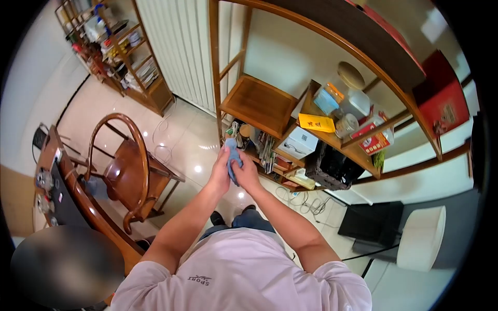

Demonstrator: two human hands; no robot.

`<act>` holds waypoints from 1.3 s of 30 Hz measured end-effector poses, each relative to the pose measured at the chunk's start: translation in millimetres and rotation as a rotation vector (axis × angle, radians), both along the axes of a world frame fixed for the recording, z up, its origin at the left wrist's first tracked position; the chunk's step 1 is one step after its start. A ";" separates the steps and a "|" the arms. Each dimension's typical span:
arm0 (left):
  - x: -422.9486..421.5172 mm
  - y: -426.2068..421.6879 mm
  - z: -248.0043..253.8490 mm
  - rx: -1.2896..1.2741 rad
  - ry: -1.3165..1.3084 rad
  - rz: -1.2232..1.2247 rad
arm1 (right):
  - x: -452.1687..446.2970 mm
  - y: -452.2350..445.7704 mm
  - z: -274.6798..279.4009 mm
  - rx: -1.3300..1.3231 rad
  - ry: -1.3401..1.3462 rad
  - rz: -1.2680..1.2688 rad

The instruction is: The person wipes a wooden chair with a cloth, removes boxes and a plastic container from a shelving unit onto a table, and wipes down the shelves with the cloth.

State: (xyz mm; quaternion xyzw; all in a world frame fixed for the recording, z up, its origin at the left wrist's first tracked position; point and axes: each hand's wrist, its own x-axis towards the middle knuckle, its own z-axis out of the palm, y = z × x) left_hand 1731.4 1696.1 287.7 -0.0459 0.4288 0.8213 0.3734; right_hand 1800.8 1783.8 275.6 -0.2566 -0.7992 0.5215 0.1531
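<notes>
A folded blue-grey cloth (233, 154) is held in front of my body, above the tiled floor. My left hand (220, 170) grips it from the left side, its fingers wrapped around it. From the other side my right hand (246, 174) closes on the same cloth, the thumb pressed on its front. Just beyond the hands stands a wooden shelf unit (258, 105), whose brown upper board has nothing on it. My fingers' undersides are hidden.
To the left are a round-backed wooden chair (127, 168) and a desk (85, 205). Right shelves hold a yellow packet (316, 123), a white box (297, 142) and a dark basket (332, 168). Cables (306, 205) lie on the floor near a white lampshade (423, 238).
</notes>
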 end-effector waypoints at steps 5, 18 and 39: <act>19.3 -38.2 -1.6 -0.193 0.019 -0.033 | -78.7 49.5 3.4 0.431 0.155 -0.051; 51.1 -49.3 -13.8 -0.418 -0.043 0.074 | -170.0 114.4 -7.6 1.064 -0.369 0.376; 21.3 -6.9 12.8 -0.314 0.063 -0.187 | -54.2 148.0 42.7 1.389 -0.983 0.559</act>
